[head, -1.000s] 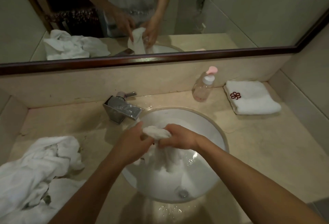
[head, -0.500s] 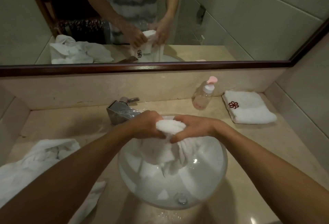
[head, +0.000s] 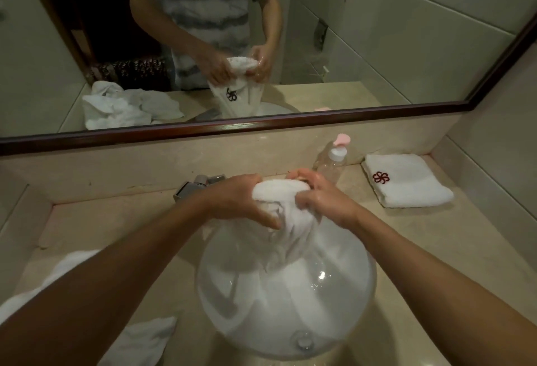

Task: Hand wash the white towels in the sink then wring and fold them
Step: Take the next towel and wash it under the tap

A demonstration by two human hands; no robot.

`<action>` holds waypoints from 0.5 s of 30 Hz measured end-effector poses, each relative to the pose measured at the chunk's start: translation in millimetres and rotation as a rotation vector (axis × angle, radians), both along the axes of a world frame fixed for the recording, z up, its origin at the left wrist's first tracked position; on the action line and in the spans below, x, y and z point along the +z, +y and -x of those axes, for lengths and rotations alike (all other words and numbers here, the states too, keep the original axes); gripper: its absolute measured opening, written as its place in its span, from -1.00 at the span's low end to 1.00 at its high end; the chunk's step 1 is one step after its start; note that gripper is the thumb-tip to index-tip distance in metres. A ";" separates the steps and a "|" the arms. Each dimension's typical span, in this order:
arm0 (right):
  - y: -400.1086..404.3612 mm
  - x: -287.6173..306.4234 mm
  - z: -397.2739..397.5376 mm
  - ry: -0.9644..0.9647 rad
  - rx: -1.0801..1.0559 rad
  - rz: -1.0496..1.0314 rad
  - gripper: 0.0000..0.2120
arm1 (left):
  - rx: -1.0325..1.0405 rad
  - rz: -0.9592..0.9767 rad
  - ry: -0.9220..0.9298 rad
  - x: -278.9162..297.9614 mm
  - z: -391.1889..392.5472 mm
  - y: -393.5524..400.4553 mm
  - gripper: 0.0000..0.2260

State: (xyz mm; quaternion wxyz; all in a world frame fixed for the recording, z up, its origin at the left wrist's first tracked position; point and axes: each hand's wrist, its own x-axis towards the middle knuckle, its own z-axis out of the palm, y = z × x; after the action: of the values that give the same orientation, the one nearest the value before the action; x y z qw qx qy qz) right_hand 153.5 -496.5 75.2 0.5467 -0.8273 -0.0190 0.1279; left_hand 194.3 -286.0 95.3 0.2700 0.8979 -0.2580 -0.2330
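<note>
A wet white towel (head: 286, 214) hangs bunched between my hands above the round white sink (head: 343, 316). My left hand (head: 238, 200) grips its top from the left, and my right hand (head: 322, 197) grips it from the right. The towel's lower part drapes down into the basin. A neatly folded white towel (head: 412, 184) with a red flower emblem lies on the counter at the right. A heap of crumpled white towels (head: 145, 336) lies on the counter at the left, partly hidden by my left forearm.
A chrome tap (head: 193, 188) stands behind the sink, mostly hidden by my left hand. A clear bottle with a pink pump (head: 334, 162) stands right of it. A framed mirror (head: 261, 130) runs along the wall. The beige counter (head: 436, 249) meets a tiled wall on the right.
Both hands have lifted the towel higher out of the basin and bunched its top together. The view has tilted and moved nearer to the sink.
</note>
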 end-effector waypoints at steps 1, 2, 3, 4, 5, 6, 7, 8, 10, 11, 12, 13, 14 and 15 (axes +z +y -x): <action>0.3 7.3 -4.9 0.009 -0.013 -0.023 -0.60 | -0.025 -0.084 0.010 -3.5 -0.1 -0.4 -0.51; 0.6 14.2 -8.5 0.012 0.001 -0.045 -0.60 | -0.042 -0.144 -0.035 -9.4 -0.7 -1.7 -0.56; 0.8 17.9 -12.4 0.020 0.022 -0.038 -0.58 | -0.026 -0.158 -0.108 -14.1 -1.2 -3.0 -0.66; 0.9 22.3 -14.5 0.032 0.050 -0.005 -0.55 | 0.018 -0.118 -0.154 -18.0 -2.6 -2.5 -0.73; -0.1 22.2 -16.2 0.059 0.087 0.064 -0.50 | 0.067 -0.018 -0.151 -21.6 -4.6 -0.2 -0.74; -1.0 19.6 -17.1 0.099 0.144 0.153 -0.43 | 0.100 0.105 -0.099 -24.0 -7.0 3.0 -0.74; -0.9 16.1 -16.1 0.139 0.218 0.251 -0.37 | 0.101 0.216 -0.038 -24.1 -7.5 4.8 -0.77; 1.6 7.8 -13.5 0.172 0.306 0.345 -0.34 | 0.087 0.282 0.017 -23.0 -4.3 5.8 -0.84; 10.8 -16.3 -7.9 0.173 0.419 0.510 -0.41 | 0.073 0.322 0.058 -25.4 3.0 4.3 -0.84; 14.7 -26.8 -5.6 0.142 0.401 0.559 -0.50 | 0.072 0.343 0.053 -28.2 6.4 2.3 -0.81; 14.6 -33.2 -4.2 0.109 0.341 0.536 -0.60 | 0.089 0.349 0.043 -31.0 8.2 1.5 -0.81; 10.7 -35.6 -3.9 0.111 0.256 0.439 -0.71 | 0.108 0.344 0.033 -34.9 8.1 3.1 -0.82; 6.0 -33.3 -2.4 0.138 0.185 0.302 -0.78 | 0.116 0.293 0.037 -37.5 8.1 6.5 -0.80; 1.3 -30.0 -1.6 0.168 0.149 0.178 -0.83 | 0.112 0.206 0.036 -42.8 8.2 10.3 -0.72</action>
State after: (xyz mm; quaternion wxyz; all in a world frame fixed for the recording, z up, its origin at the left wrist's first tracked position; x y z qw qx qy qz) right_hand 155.1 -495.2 45.2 0.4599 -0.8552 -0.0230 0.2381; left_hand 186.0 -275.8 52.6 0.3781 0.8742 -0.2250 -0.2057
